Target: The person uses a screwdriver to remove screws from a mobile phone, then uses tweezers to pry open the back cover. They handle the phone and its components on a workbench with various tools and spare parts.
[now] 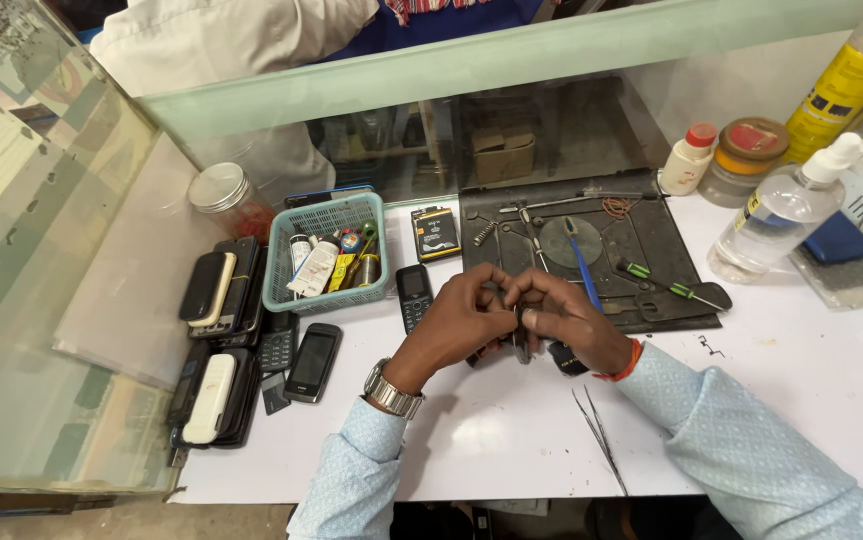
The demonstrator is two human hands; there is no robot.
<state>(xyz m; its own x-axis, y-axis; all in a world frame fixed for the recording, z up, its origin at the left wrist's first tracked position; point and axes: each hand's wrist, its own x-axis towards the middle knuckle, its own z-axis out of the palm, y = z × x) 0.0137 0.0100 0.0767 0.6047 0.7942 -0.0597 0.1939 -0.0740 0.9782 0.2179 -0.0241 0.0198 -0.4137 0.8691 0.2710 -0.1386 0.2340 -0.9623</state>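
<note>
Evidently both hands were closed together on a small dark handset [520, 338], held just above the white bench [802, 390] in front of the black work mat [652, 240]. The left hand [462, 320] clamped the body from its side; the right hand [564, 318] pinched the upper edge with fingertips bent inward. Whether a cover or a part was being worked could not be told, since the fingers hid the seam.

Tweezers [600, 438] lay on the bench near the right forearm, and a green-handled screwdriver [672, 288] rested on the mat, well within reach. A second dark phone [414, 295] lay just beside the left hand, next to the teal basket [328, 262].

In my judgement, the step called for steady, even finger pressure along the edge, the handset kept low over the bench so any loosened part would drop onto it, not the floor.
</note>
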